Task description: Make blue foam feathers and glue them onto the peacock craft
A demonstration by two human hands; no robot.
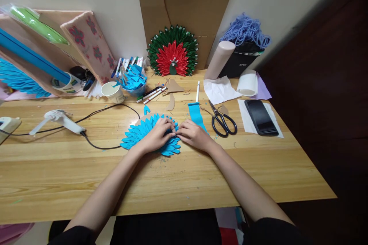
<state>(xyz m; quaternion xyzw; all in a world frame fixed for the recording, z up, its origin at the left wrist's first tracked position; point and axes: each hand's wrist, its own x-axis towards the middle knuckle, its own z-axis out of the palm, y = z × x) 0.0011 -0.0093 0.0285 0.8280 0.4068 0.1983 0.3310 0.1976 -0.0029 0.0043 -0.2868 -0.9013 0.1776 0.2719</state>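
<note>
A fan of layered blue paper petals (138, 133) on a cardboard base lies on the table in front of me. My left hand (159, 134) rests over the fan, its fingers bent and closed at the right edge. From the right, my right hand (194, 134) meets it there, thumb and fingers pinched together on the petals' edge. The fingertips of both hands nearly touch, and the exact petal between them is hidden. Just behind my right hand lies a strip of blue paper (196, 114). One loose blue petal piece (147, 109) sits beyond the fan.
Black-handled scissors (224, 122) and a phone (261, 118) lie to the right. A white glue gun (64, 121) with a black cord is on the left. Behind stand a paper cup (112, 92), a tub of blue pieces (134, 82) and a green-and-red petal fan (161, 55) against cardboard.
</note>
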